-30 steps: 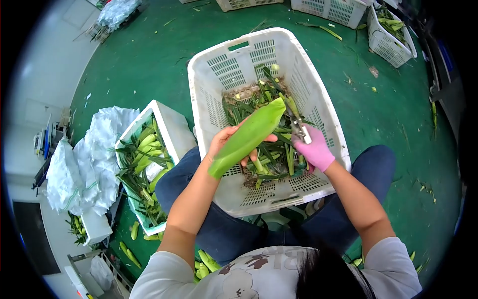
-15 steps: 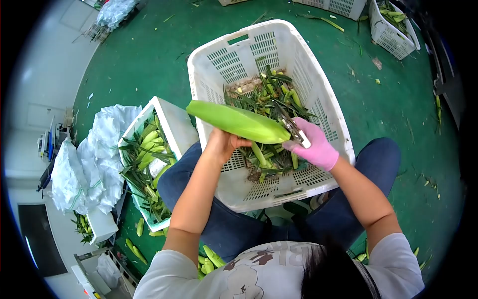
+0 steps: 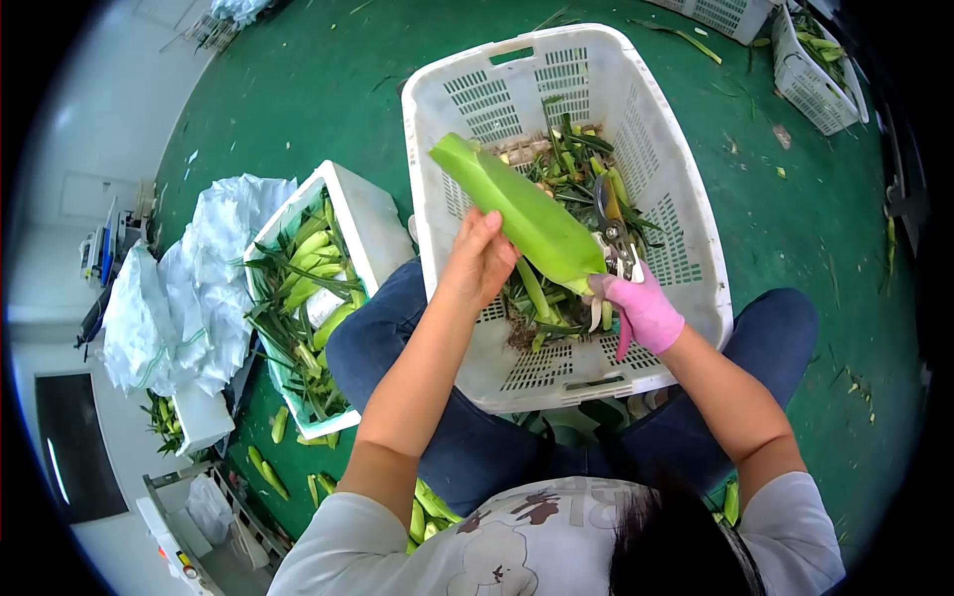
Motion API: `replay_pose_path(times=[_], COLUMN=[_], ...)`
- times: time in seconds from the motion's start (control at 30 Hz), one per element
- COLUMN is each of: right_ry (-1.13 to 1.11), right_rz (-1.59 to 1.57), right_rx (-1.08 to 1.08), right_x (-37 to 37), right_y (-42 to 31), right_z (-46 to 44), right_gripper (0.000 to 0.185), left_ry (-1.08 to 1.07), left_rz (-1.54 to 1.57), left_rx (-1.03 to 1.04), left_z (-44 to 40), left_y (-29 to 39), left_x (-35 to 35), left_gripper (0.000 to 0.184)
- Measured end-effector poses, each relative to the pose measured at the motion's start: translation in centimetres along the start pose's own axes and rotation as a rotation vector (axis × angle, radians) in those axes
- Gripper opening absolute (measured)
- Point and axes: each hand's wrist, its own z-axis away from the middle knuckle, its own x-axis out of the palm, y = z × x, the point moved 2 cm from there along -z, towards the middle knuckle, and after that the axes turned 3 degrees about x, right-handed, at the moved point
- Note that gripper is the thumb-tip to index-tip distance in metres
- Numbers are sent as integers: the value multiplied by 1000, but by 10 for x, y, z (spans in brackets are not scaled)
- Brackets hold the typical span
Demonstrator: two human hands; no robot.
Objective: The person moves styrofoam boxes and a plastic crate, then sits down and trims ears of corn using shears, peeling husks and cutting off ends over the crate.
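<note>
A large green corn ear in its husk (image 3: 522, 214) lies slantwise over the white basket (image 3: 711, 268), its narrow end toward my right hand. My left hand (image 3: 482, 260), bare, is beside the ear's lower left side, fingers bent but apart, with the ear resting near its fingertips. My right hand (image 3: 636, 310), in a pink glove, is closed on pruning shears (image 3: 618, 243) and touches the narrow end of the ear. The shears' blades point up and away. Cut leaves and stalk pieces (image 3: 537, 298) lie in the basket beneath.
Left of the basket stands a white foam box (image 3: 373, 223) of corn ears and leaves, beside crumpled plastic sheeting (image 3: 159, 318). Another basket (image 3: 815, 89) holds husks at the upper right. Loose ears (image 3: 266, 472) lie on the green floor at the lower left.
The ear has swung from pointing up and right to pointing down and right. My left hand's fingers have loosened from beneath it, and my right hand has turned the shears upward.
</note>
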Motion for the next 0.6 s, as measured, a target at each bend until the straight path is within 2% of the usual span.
replay_pose_path(times=[0.13,0.17,0.27,0.3,0.4,0.43,0.47,0.5,0.53,0.57,0.6], right_ry=[-57,-126,-313,-299,-294,-218,-140,24,189,287,336], right_rz=[-325,-348,-230,-264,-112,-215,-313,-213,-111,134,485], right_rx=[48,104,10,4,-85,-115,-142,-174,-209,-170,-316], right_x=[22,16,13,22,19,4,-8,-8,-10,-12,-24], right_y=[-7,1,5,-2,-19,-12,-6,-22,-47,-61,-59], right_z=[15,14,17,24,37,37,36,36,36,35,25], right_gripper=[40,40,39,37,34,36,38,43,48,50,51], left_ry=[13,16,-160,-42,126,304,310,268,221,240,254], left_rz=[174,125,345,371,509,379,457,473,488,351,213], left_rx=[-102,-100,-199,-239,-248,-287,-208,-149,-92,-60,-27], left_z=[-5,-5,-7,-4,-3,2,1,-3,-6,-6,-7], left_y=[-16,-17,-18,-16,-32,-27,-34,-29,-23,-17,-10], left_x=[-4,-2,4,17,15,13,2,0,-1,-3,-5], left_gripper=[66,67,73,80,80,77,73,70,68,63,58])
